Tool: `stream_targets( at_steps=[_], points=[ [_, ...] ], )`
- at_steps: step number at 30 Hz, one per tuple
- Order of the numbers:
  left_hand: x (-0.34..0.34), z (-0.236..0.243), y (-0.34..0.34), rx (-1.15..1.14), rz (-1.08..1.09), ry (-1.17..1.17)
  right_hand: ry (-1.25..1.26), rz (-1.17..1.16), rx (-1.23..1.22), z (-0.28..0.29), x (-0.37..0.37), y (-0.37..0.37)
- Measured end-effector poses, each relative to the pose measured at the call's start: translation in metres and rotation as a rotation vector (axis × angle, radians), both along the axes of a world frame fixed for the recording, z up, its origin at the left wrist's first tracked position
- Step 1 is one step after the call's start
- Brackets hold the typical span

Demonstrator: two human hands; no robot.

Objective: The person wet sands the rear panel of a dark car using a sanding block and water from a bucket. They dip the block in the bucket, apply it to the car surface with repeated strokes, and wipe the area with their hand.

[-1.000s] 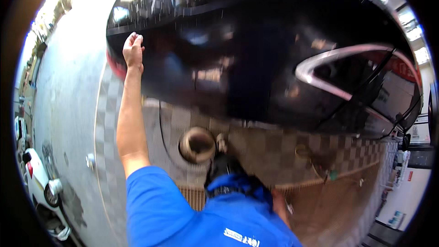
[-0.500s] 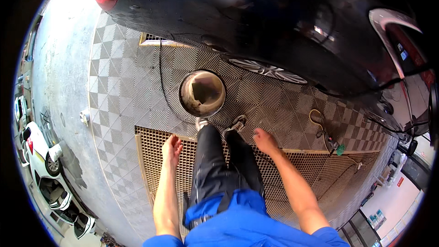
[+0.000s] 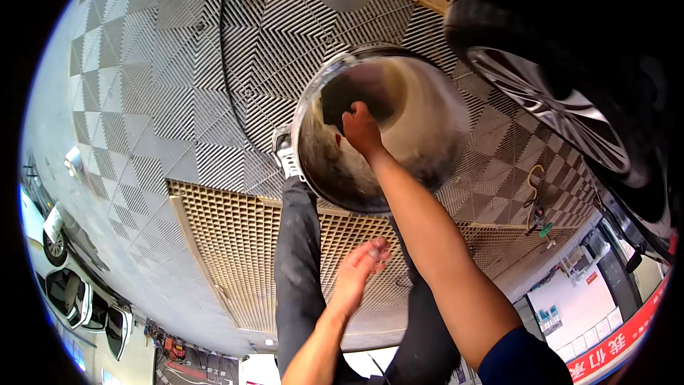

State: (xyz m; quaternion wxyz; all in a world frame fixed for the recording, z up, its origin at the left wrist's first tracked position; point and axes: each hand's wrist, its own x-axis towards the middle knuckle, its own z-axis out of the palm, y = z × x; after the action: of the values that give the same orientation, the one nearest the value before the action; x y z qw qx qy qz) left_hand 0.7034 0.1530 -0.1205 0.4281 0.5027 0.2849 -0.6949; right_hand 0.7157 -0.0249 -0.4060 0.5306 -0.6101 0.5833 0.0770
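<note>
A wide round bucket [image 3: 427,139] with a worn, stained inside stands tilted toward me between my legs. Into its mouth reaches my right hand [image 3: 362,130], fingers curled closed, in front of a dark area inside the bucket. Whether something is in that grip is hidden. Lower down, over the floor grate and between my knees, hovers my left hand [image 3: 358,271]. Its fingers are loosely bent and apart, slightly blurred, and nothing shows in them. It is apart from the bucket.
A dark car's spoked wheel [image 3: 563,110] is close on the right. A black hose [image 3: 226,64] runs along the ribbed tile floor at left. Beneath me lies a tan floor grate [image 3: 235,242]. At right, a yellow-ended tool with a green part [image 3: 539,214] lies on the floor.
I have bent down closer to the bucket. My right hand has moved forward into its mouth, while my left hand has swung inward between my knees.
</note>
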Motion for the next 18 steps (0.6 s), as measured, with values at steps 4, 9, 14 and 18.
stream_targets(
  at_steps=[4,9,14,18],
  points=[
    [0.028,-0.007,-0.013,-0.073,-0.015,0.014,0.106,-0.146,-0.102,-0.066,0.047,0.003],
    [0.027,-0.008,-0.005,0.039,0.095,0.116,-0.049,-0.18,-0.102,-0.055,-0.001,0.01],
    [0.029,-0.014,-0.008,0.035,0.117,0.101,0.268,-0.038,-0.29,0.022,-0.027,-0.026],
    [0.026,-0.013,-0.009,-0.015,0.127,0.133,0.087,0.059,-0.658,-0.019,-0.021,-0.023]
  ],
)
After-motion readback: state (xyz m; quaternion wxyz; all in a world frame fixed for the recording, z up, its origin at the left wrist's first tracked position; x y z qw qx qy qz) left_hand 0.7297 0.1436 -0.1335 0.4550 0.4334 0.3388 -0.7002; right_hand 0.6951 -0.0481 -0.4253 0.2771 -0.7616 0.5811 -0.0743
